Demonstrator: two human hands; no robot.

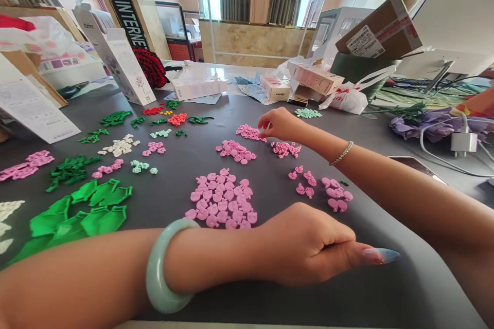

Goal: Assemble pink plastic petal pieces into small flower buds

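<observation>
My right hand reaches in from the right, its fingertips at a small heap of pink plastic brick petals. Whether those fingers pinch a piece, I cannot tell. My left hand rests on the dark grey table at the bottom, fingers curled and thumb stretched out to the right, nothing visible in it. Just beyond it lies the largest group of pink rounded petals. Smaller pink groups sit near my right hand. A jade bangle circles my left wrist, and a thin bracelet circles my right.
Sorted green leaf pieces, white, red and mint bits cover the table's left side. Printed boxes, instruction sheets, a cardboard parcel and a plastic bag stand behind. A charger with cable and purple flowers lie at right.
</observation>
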